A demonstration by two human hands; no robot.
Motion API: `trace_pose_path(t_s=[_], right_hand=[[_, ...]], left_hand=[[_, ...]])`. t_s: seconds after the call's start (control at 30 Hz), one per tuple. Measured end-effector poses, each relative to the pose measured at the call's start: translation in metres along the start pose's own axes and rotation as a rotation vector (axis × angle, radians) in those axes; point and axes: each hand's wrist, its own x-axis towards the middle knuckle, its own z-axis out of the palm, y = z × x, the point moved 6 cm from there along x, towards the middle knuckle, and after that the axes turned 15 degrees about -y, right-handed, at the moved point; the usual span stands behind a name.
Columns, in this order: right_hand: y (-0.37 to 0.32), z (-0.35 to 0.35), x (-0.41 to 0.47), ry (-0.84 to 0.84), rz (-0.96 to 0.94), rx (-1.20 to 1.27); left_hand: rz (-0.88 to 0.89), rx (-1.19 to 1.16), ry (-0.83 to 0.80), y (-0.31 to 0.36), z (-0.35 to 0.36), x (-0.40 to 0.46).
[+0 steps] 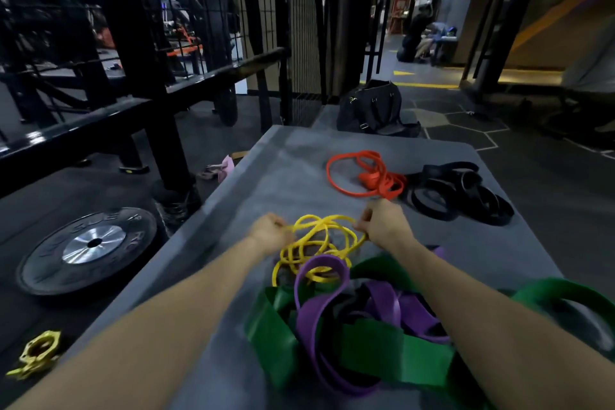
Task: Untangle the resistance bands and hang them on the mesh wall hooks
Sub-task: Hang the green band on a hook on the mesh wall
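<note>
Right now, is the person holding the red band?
No, both the left hand and the right hand grip the yellow band, while the red band lies untouched farther off.

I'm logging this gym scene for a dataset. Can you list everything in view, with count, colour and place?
yellow band: one, yellow, tangled mid-platform, gripped at both sides
red band: one bundle, red, far side of platform
black bands: several, black, right of the red
purple band: one or more, purple, near pile
green bands: count unclear, green, near pile
platform: one, grey
weight plate: one, black, floor left
collar: one, yellow, floor, near left
bag: one, black, beyond platform
mesh wall: black, behind
left hand: grips yellow band
right hand: grips yellow band
</note>
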Motion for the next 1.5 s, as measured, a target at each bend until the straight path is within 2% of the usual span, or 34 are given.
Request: trace_pose_path(t_s=[0.1, 0.2, 0.37, 0.5, 0.57, 0.7, 0.9, 1.07, 1.17, 1.23, 1.33, 1.43, 1.5], right_hand=[[0.005, 0.009, 0.013, -0.089, 0.018, -0.055], [0.008, 0.012, 0.022, -0.157, 0.008, -0.082], [0.004, 0.013, 0.024, -0.193, -0.038, -0.086], [-0.003, 0.011, 0.029, -0.204, -0.082, -0.053], [-0.007, 0.005, 0.034, -0.174, -0.093, 0.003], [-0.025, -0.01, 0.055, -0.116, -0.149, 0.04], [-0.058, -0.035, 0.103, -0.02, -0.253, 0.112], [-0.068, -0.032, 0.16, -0.005, -0.262, 0.215], [-0.063, -0.017, 0.186, -0.031, -0.23, 0.204], [-0.057, -0.004, 0.195, -0.069, -0.216, 0.177], [-0.047, 0.012, 0.195, -0.113, -0.204, 0.172], [-0.038, 0.016, 0.187, -0.135, -0.186, 0.156], [-0.037, 0.013, 0.175, -0.137, -0.178, 0.152]], left_hand=[[-0.139, 0.275, -0.07, -0.004, 0.016, 0.002], [-0.183, 0.46, -0.093, 0.003, 0.029, 0.004], [-0.153, 0.515, -0.146, 0.014, 0.038, 0.005], [-0.069, 0.368, -0.117, 0.023, 0.024, 0.01], [-0.029, 0.228, -0.074, 0.031, 0.01, 0.02], [0.08, 0.092, 0.067, 0.066, -0.031, 0.039], [0.274, -0.147, 0.129, 0.115, -0.084, 0.084], [0.329, -0.246, 0.249, 0.119, -0.11, 0.124], [0.269, -0.3, 0.206, 0.095, -0.1, 0.149], [0.161, -0.257, 0.126, 0.07, -0.083, 0.164], [-0.002, 0.003, 0.087, 0.038, -0.073, 0.174], [-0.041, 0.227, 0.14, 0.032, -0.073, 0.168], [-0.017, 0.226, 0.205, 0.037, -0.074, 0.153]])
